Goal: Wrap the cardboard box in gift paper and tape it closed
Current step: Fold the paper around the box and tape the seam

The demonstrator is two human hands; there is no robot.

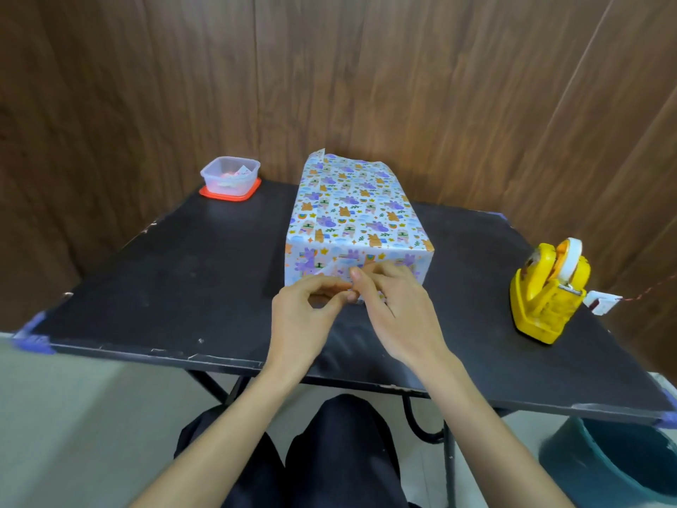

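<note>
The box (351, 210) stands in the middle of the black table (183, 273), covered in white gift paper printed with purple and orange animals. Its far end has loose paper sticking up. At the near end face, my left hand (304, 317) and my right hand (395, 309) meet at the bottom flap of the paper (329, 269). Both pinch that flap with thumb and fingertips against the box's lower edge. A yellow tape dispenser (547, 291) with a white roll stands at the right of the table, apart from both hands.
A clear plastic tub (230, 176) sits on its red lid at the table's far left. A small white tag (600, 301) lies beside the dispenser. A wooden wall rises behind the table. A teal bucket (622, 463) stands on the floor at the lower right.
</note>
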